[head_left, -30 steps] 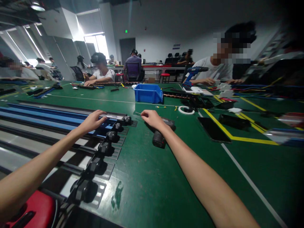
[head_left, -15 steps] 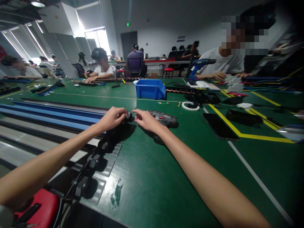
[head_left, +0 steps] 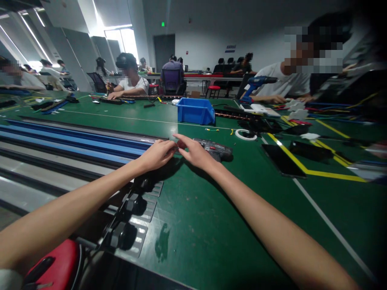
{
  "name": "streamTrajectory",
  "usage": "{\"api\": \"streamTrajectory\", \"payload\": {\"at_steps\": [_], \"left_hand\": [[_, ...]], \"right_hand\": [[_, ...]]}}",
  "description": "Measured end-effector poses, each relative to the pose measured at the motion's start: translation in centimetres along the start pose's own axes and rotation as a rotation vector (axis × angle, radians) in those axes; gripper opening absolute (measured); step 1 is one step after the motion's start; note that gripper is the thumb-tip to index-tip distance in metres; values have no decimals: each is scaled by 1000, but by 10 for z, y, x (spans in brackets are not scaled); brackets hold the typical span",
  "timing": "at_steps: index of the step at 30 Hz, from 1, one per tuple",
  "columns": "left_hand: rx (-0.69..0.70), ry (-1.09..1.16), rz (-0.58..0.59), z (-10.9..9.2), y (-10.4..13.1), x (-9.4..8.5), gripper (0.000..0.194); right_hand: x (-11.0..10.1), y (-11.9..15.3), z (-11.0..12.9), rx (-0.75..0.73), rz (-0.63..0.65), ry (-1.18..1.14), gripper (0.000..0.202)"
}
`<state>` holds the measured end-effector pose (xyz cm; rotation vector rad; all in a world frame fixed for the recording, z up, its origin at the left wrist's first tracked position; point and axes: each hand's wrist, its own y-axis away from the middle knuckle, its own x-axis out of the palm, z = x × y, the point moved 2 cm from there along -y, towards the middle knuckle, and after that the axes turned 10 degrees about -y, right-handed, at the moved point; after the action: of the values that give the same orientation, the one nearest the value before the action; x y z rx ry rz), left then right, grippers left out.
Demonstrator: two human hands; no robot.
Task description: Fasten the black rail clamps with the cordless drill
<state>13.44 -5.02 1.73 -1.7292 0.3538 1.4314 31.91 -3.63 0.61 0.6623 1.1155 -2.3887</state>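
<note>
So the long flat blue-and-grey bars with black edges (head_left: 75, 141) lie side by side on the green surface (head_left: 193, 225), left of the hands, with black knobby end fittings (head_left: 135, 204) and slotted grey tabs (head_left: 152, 210) along the near ends. Left hand (head_left: 160, 154) is right over the far bars' ends, fingers bunched, hiding them; can't tell if it's gripping anything. Right hand (head_left: 195, 152) meets it fingertip to fingertip, thumb and index finger narrowly apart; can't tell if something tiny's in there. Kinda crowding it is a black-and-grey cordless drill (head_left: 220, 150), partly behind that hand. Further out: an open blue plastic bin (head_left: 196, 112), a white ring-shaped roll (head_left: 242, 137) and a flat black rectangular slab (head_left: 283, 161).
</note>
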Motion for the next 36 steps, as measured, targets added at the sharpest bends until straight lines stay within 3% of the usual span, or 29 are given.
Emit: {"api": "streamTrajectory", "payload": {"at_steps": [9,13,22,36], "left_hand": [[32,140,-26,-5,-3,-5,16],[-25,239,-52,-8,-3,-6,14],[-152,382,-108,-6,-2,-2,23],[-309,384,-192,3,2,-7,23]], "right_hand": [[2,1,7,-69,41,9,72],[2,0,13,-96,68,-15,77],[0,0,17,-110,40,5,68],[2,2,14,-67,-22,4,52]]}}
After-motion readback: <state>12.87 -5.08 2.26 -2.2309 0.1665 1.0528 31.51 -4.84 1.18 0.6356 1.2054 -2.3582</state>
